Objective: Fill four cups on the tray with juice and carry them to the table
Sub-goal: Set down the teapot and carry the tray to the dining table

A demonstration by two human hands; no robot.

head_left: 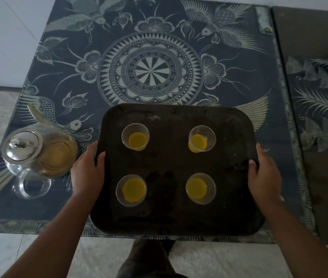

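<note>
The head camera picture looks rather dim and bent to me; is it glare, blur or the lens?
Head view: light is dim and even, so the tray reads almost black while the juice in the cups stands out; soft glare sits on the teapot lid; the wide lens bows the table edges; both hands look slightly soft.

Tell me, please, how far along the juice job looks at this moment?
Done: all four cups hold yellow juice on the dark tray, beside the glass teapot. In hand: left hand and right hand grip the tray's sides over the patterned table. Left: letting go; whether it rests there, I cannot tell.
</note>
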